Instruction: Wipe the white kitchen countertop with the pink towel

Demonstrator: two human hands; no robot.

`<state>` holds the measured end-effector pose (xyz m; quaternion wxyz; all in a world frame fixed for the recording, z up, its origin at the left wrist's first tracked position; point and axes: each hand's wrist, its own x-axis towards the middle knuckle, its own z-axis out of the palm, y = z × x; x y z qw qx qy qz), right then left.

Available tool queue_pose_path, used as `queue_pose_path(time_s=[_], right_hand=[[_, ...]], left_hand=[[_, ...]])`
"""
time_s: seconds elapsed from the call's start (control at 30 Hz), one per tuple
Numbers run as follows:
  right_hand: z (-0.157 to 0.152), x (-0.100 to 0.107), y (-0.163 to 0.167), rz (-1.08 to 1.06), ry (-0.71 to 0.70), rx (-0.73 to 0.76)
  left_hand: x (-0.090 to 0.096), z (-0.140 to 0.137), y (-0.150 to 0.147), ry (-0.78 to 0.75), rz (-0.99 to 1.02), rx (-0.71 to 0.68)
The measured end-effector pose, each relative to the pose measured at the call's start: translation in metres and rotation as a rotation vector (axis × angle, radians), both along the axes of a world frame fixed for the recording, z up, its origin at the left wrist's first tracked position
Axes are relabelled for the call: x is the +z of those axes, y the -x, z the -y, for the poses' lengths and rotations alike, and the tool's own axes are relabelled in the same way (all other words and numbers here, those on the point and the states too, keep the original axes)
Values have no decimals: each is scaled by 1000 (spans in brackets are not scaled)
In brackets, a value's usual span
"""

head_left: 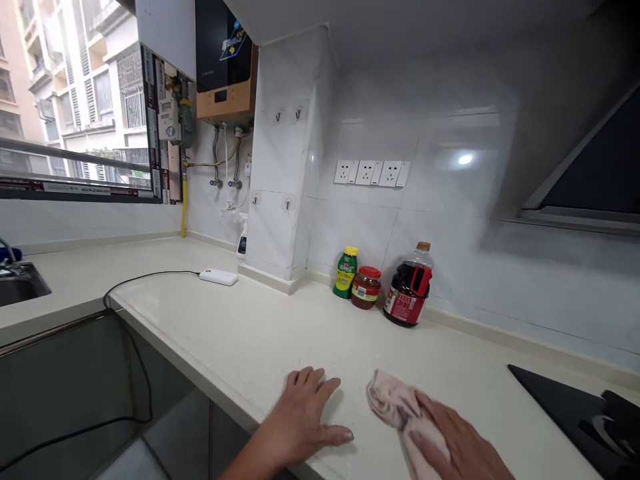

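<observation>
My right hand (457, 440) grips a crumpled pale pink cloth (397, 400) and presses it on the cream countertop (240, 327). Part of the cloth bunches out ahead of my fingers, and its lower end runs off the bottom of the view. To its left, my left hand (310, 413) rests near the counter's front edge with fingers spread, holding nothing. Behind both hands, against the wall, stand a green bottle with a yellow cap (345, 273), a jar with a red lid (366, 288) and a large dark sauce bottle with a red handle (409, 287).
A black cooktop (555, 407) lies at the right. Farther left are a white power bank (219, 277) with a black cable (145, 373) hanging over the edge, a spray bottle (243, 239) behind the pillar, and a sink (23, 283). A range hood (595, 173) slopes overhead.
</observation>
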<state>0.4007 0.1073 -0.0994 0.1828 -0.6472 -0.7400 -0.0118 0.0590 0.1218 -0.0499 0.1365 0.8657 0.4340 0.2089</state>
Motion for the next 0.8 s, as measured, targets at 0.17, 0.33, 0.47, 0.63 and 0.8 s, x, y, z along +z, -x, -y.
queue_pose_path(time_s=[0.17,0.33,0.47,0.63,0.8], right_hand=[[-75,43,28,37,39,-94],[-85,55,98,45,15,-1],[-67,43,154,67,8,153],[-30,28,165,69,15,373],[18,2,89,42,-66,430]], left_hand=[[4,1,-1,31,12,12],[1,-3,-3,41,20,67],[-8,-8,-3,-41,37,76],[-16,-10,2,-85,60,-2],[-13,-6,3,-54,69,9]])
